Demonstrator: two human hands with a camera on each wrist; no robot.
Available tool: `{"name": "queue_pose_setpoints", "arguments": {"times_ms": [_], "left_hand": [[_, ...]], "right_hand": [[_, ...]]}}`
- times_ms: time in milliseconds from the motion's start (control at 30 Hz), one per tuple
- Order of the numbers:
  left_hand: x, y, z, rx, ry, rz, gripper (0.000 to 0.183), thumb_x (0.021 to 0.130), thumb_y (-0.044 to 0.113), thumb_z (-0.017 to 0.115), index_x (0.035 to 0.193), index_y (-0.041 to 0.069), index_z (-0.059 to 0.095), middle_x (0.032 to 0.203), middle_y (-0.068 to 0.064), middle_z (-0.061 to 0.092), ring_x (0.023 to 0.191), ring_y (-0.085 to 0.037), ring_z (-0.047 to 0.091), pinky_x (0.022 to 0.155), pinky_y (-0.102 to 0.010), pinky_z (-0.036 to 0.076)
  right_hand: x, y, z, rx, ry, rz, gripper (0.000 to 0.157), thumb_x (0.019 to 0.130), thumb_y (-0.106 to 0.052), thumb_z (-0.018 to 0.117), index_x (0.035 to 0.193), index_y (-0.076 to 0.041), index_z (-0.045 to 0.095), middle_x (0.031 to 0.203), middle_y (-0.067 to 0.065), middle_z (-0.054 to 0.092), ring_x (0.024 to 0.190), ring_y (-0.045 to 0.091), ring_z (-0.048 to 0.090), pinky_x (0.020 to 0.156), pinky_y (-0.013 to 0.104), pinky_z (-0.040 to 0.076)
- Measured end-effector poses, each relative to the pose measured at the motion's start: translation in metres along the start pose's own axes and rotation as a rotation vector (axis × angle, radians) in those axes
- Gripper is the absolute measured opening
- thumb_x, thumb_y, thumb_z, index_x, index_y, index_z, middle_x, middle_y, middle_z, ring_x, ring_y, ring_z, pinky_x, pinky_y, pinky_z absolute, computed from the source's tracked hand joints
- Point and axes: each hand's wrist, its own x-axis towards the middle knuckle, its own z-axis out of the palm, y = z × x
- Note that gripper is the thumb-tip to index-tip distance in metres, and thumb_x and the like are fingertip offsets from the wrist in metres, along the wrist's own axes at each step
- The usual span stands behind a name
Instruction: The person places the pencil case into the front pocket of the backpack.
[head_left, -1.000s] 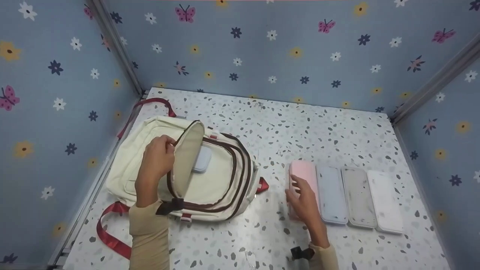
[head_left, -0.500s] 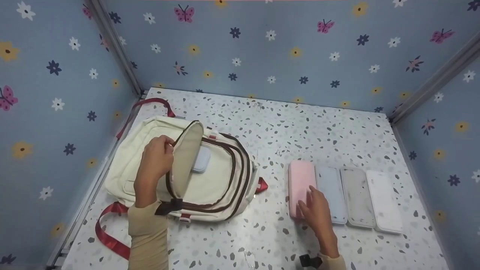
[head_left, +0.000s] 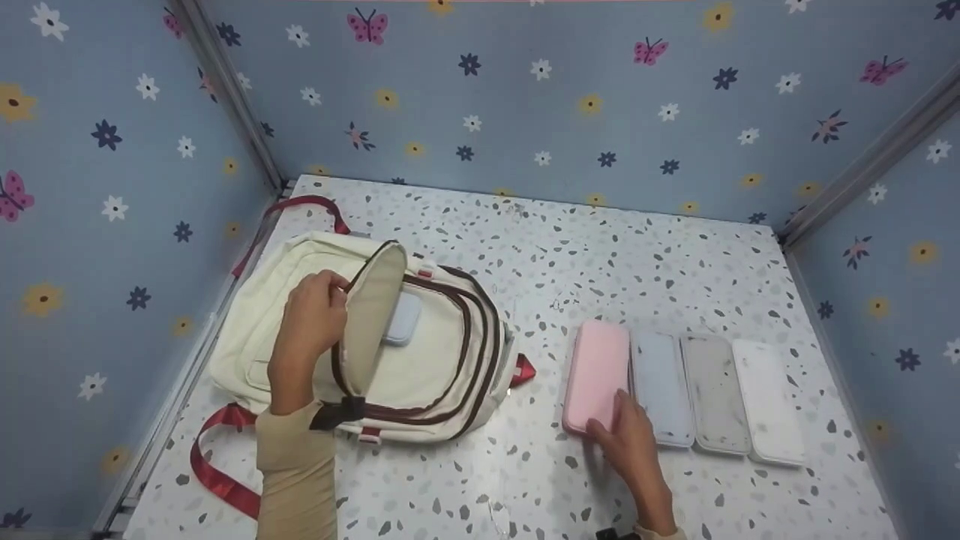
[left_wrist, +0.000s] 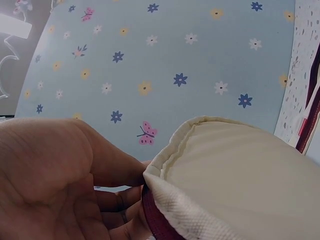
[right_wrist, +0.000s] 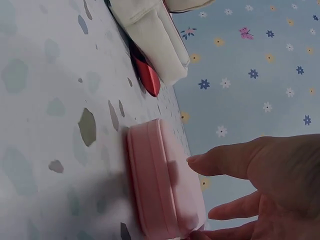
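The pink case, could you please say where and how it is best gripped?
I'd probably grip the pink case across its long sides at the near end, coming from the near side: it's narrow, and its gap to the long blue case widens there.

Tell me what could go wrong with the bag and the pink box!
If the left hand lets go, the flap of the bag might flop down over the little blue box. The right hand is at just one end of the pink box, so that box might slip if lifted.
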Motion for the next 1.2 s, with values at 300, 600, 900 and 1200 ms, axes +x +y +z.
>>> {"name": "queue_pose_setpoints", "arguments": {"times_ms": [300,600,900,1200], "left_hand": [[0.001,0.0,0.0,-0.002,-0.007,-0.007,0.024,0.097,0.005,0.042,0.11,-0.006,0.058,0.106,-0.024,0.055,0.102,-0.039,0.052,0.089,-0.052,0.039],[0.001,0.0,0.001,-0.002,-0.006,-0.005,0.024,0.097,0.005,0.042,0.111,-0.007,0.058,0.105,-0.024,0.055,0.1,-0.038,0.052,0.089,-0.052,0.039],[0.002,-0.002,0.001,-0.006,-0.002,0.023,0.024,0.097,0.004,0.042,0.11,-0.008,0.058,0.102,-0.025,0.055,0.093,-0.037,0.052,0.083,-0.05,0.04],[0.001,-0.002,0.0,0.0,-0.004,0.0,0.024,0.097,0.005,0.041,0.109,-0.007,0.058,0.102,-0.025,0.055,0.096,-0.038,0.052,0.085,-0.051,0.04]], "right_hand": [[-0.004,-0.016,0.033,-0.087,0.048,0.132,0.109,0.077,-0.046,0.074,0.152,-0.001,0.008,0.139,0.033,0.027,0.126,0.045,0.035,0.103,0.057,0.034],[-0.001,-0.014,0.045,-0.097,0.139,0.175,0.118,0.072,-0.048,0.077,0.152,-0.004,0.003,0.14,0.032,0.026,0.125,0.046,0.034,0.1,0.059,0.035],[-0.006,-0.01,0.044,0.034,0.167,0.186,0.111,0.076,-0.042,0.076,0.153,-0.004,0.005,0.151,0.03,0.018,0.136,0.044,0.024,0.109,0.058,0.026],[-0.01,-0.008,0.043,0.111,0.292,0.078,0.101,0.076,-0.034,0.077,0.152,-0.004,0.017,0.152,0.026,0.024,0.139,0.042,0.026,0.113,0.053,0.023]]}}
